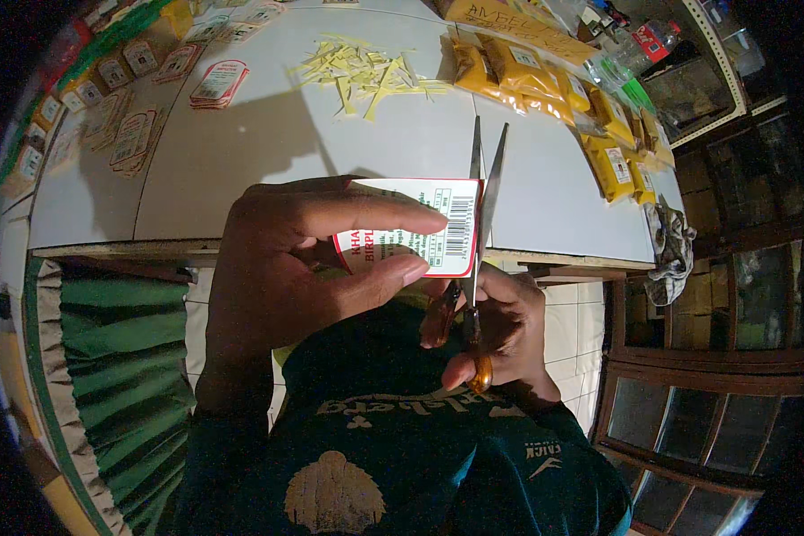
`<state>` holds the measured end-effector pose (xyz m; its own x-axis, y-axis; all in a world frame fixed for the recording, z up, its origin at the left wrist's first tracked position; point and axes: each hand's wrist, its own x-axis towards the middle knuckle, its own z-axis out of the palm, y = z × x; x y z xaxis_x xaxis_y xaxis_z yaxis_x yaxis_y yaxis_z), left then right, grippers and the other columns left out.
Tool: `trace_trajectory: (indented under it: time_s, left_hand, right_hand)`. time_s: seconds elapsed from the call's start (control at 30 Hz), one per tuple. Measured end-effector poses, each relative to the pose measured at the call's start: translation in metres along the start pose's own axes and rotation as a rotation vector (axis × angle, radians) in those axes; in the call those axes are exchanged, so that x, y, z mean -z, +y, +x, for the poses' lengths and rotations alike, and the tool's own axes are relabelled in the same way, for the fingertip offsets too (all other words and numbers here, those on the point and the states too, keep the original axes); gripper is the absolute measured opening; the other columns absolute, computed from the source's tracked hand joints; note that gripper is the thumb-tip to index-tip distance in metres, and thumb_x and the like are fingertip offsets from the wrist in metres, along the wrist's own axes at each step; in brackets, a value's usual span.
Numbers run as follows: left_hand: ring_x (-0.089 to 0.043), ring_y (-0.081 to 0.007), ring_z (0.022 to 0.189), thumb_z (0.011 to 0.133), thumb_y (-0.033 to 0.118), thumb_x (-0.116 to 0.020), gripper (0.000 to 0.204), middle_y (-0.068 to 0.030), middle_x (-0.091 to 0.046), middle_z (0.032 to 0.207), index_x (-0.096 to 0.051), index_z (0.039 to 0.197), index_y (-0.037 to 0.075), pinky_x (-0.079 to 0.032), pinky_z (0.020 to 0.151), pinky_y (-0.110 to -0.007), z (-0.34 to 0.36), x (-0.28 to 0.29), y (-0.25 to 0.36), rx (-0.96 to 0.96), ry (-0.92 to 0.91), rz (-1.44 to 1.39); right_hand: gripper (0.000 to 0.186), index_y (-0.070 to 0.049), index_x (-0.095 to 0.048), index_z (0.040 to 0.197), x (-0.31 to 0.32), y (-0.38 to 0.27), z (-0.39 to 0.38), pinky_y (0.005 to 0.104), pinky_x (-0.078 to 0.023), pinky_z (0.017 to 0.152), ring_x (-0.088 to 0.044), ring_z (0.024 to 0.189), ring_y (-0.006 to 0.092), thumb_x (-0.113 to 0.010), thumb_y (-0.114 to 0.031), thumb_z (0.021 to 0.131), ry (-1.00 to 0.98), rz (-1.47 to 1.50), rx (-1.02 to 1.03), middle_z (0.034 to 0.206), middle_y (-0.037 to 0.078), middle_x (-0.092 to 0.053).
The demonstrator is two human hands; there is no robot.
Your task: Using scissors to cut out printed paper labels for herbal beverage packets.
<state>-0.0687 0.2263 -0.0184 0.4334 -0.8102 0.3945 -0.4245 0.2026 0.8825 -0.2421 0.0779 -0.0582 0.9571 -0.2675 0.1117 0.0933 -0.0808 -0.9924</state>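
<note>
My left hand (304, 259) pinches a white printed label with a red border (420, 228) between thumb and fingers, holding it over the table's near edge. My right hand (500, 326) grips orange-handled scissors (484, 192), fingers through the loops. The steel blades point away from me and are slightly apart, straddling the label's right edge. A heap of thin yellowish paper strips (362, 71) lies further back on the white table (241, 161).
Cut-out labels (219, 82) lie in rows along the table's far left. Yellow filled packets (527, 76) run down the right side, with a plastic bottle (639, 49) beyond. A crumpled cloth (672, 250) hangs off the right corner. Green fabric (116, 357) lies below left.
</note>
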Motion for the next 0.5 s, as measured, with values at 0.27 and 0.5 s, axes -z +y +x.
trace_trajectory:
  time_s: [0.27, 0.5]
  left_hand:
    - [-0.067, -0.0118, 0.077, 0.073, 0.000, -0.074, 0.028, -0.0092, -0.071, 0.091, -0.073, 0.100, 0.008, -0.052, 0.064, -0.023, 0.003, -0.003, 0.003, 0.027, -0.020, -0.007]
    - [-0.068, -0.0124, 0.080, 0.073, 0.000, -0.074, 0.028, -0.0093, -0.071, 0.094, -0.073, 0.100, 0.009, -0.053, 0.067, -0.023, 0.002, -0.003, -0.001, 0.018, -0.021, -0.018]
  right_hand:
    - [0.084, 0.006, -0.059, 0.114, 0.003, 0.000, 0.005, 0.0254, -0.051, 0.065, -0.065, 0.074, 0.0139, -0.090, -0.040, 0.052, -0.032, 0.006, 0.075, 0.085, 0.008, -0.067]
    - [0.089, 0.008, -0.060, 0.110, -0.004, 0.001, 0.005, 0.0267, -0.052, 0.060, -0.066, 0.070, 0.0171, -0.089, -0.050, 0.050, 0.045, 0.050, 0.080, 0.081, 0.010, -0.066]
